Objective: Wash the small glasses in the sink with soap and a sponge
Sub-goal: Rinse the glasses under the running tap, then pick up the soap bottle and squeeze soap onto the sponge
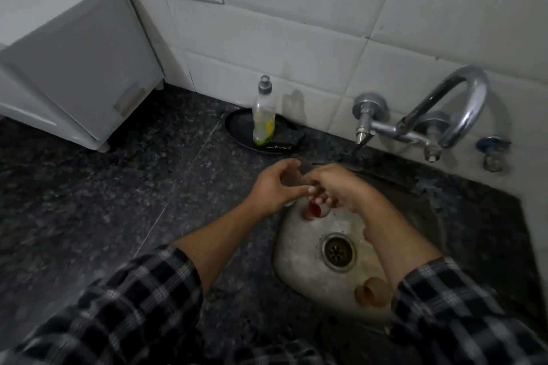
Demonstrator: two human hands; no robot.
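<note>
My left hand grips a small clear glass at the sink's far left edge. My right hand meets it there, its fingers curled at the glass; what they pinch is hidden. Below the hands a small glass with red residue lies in the steel sink. Another small brownish glass lies on its side at the near part of the basin, next to my right sleeve. A dark sponge and a soap bottle sit on a black plate behind the sink.
A chrome tap juts from the tiled wall over the sink, with no water visibly running. A white appliance stands on the dark granite counter at the left. The drain lies in the basin's middle.
</note>
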